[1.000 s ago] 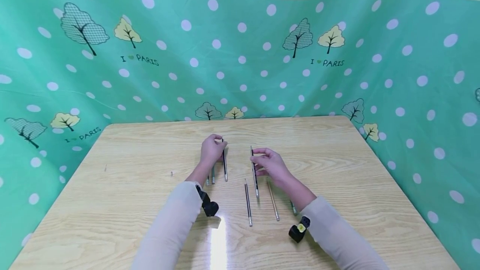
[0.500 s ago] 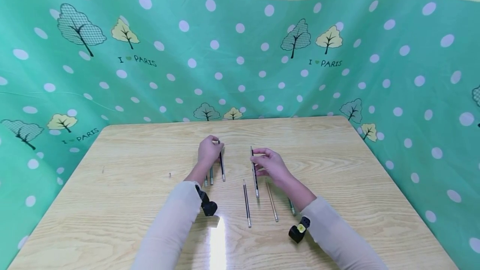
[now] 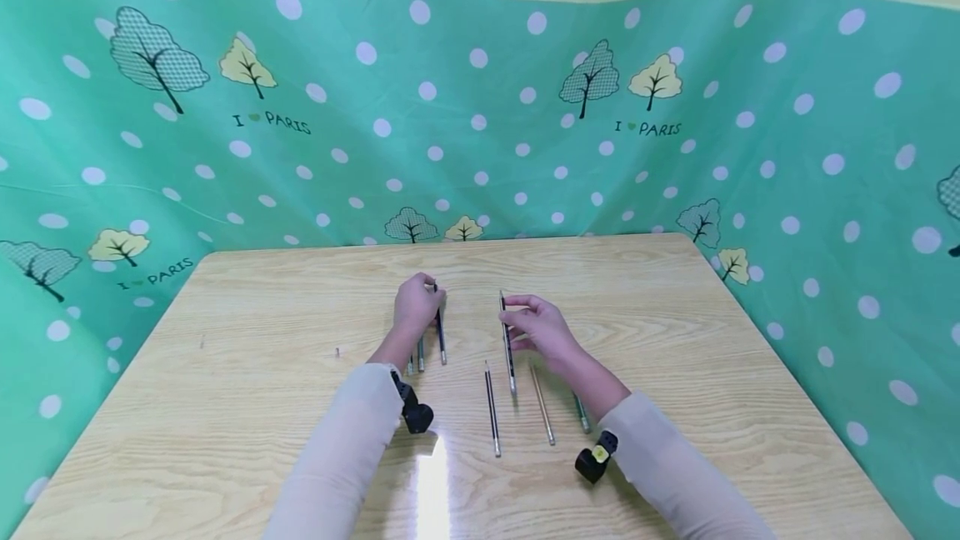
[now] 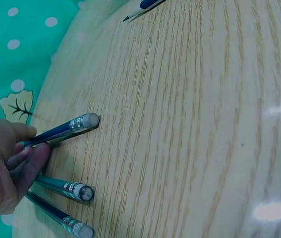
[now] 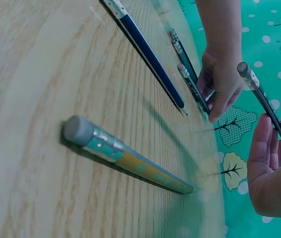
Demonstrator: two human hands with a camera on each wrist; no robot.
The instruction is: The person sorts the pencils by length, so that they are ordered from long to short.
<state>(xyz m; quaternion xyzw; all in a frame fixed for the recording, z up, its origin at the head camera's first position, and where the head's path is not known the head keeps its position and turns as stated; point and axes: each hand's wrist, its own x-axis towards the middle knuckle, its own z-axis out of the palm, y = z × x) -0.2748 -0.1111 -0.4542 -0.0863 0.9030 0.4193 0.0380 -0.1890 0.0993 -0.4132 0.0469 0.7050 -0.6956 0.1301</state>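
Near the far middle of the table, my left hand (image 3: 417, 304) pinches a dark pencil (image 3: 440, 336) by its tip end, with the eraser end toward me. Beside it on the table lie a green pencil (image 4: 58, 184) and another dark pencil (image 4: 48, 208), both partly hidden by that hand. Farther right, my right hand (image 3: 542, 327) holds a black pencil (image 3: 510, 361) between thumb and fingers. In the right wrist view this pencil (image 5: 261, 96) is raised off the tabletop, its eraser up.
Between my forearms lie a dark blue pencil (image 3: 492, 411) and a yellow pencil (image 3: 542, 407). A green pencil (image 3: 581, 415) shows partly beneath my right forearm. A tiny dark bit (image 3: 337, 352) lies on the table (image 3: 225, 407) at left. Polka-dot cloth (image 3: 480, 107) hangs behind.
My left hand has shifted slightly left, bringing its pencil closer to the two lying beside it. The right hand keeps its pencil in nearly the same place. The head view has turned slightly.
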